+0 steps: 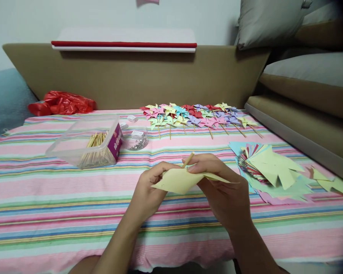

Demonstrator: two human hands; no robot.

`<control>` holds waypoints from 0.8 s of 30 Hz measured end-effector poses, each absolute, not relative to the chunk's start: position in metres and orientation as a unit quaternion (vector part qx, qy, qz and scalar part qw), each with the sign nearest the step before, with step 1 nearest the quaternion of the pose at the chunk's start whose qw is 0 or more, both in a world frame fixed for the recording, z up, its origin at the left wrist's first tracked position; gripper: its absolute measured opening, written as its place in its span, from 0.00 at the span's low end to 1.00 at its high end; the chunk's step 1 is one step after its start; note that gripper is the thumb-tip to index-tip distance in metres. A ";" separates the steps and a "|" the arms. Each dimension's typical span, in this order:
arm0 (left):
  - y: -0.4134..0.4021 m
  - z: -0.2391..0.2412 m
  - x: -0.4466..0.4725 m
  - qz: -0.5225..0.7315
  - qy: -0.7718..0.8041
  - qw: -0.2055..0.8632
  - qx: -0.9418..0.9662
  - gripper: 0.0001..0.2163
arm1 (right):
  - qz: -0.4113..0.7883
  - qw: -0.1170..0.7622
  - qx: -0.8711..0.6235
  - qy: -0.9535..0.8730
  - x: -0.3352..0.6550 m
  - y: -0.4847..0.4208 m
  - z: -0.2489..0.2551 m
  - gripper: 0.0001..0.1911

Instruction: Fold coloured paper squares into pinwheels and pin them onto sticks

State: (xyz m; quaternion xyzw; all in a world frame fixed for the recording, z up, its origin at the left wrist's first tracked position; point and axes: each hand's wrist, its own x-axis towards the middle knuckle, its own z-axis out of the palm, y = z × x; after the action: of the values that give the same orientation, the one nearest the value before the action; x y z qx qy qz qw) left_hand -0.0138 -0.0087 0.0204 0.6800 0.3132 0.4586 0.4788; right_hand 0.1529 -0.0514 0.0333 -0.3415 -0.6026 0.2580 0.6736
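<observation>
Nearer us and right of the plastic box (pixel 63 153), our left hand (pixel 149 192) and right hand (pixel 228 196) have fingers pinched on yellow paper (pixel 180 181), a stick (pixel 188 159) against it. We're probably joining them; next calls for steadying the stick.

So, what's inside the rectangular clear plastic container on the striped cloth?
Thin wooden sticks lie heaped in the container, toward its purple-labelled end. Sticks deeper in the heap are covered by those on top, and the purple label hides whatever is directly behind it.
</observation>
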 end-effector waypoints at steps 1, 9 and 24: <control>-0.009 0.020 -0.014 0.460 0.317 0.478 0.678 0.05 | 0.258 0.675 -0.344 -0.599 0.152 -0.051 0.033 0.10; -0.008 0.016 -0.019 0.462 0.315 0.467 0.685 0.06 | 0.271 0.658 -0.352 -0.608 0.151 -0.053 0.034 0.12; -0.010 0.019 -0.018 0.433 0.267 0.526 0.682 0.06 | 0.309 0.677 -0.356 -0.565 0.148 -0.051 0.027 0.09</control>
State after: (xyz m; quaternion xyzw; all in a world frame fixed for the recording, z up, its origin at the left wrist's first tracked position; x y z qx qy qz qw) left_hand -0.0180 -0.0100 0.0194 0.6816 0.2669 0.4335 0.5256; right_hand 0.1484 -0.0510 0.0266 -0.3555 -0.5650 0.3090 0.6774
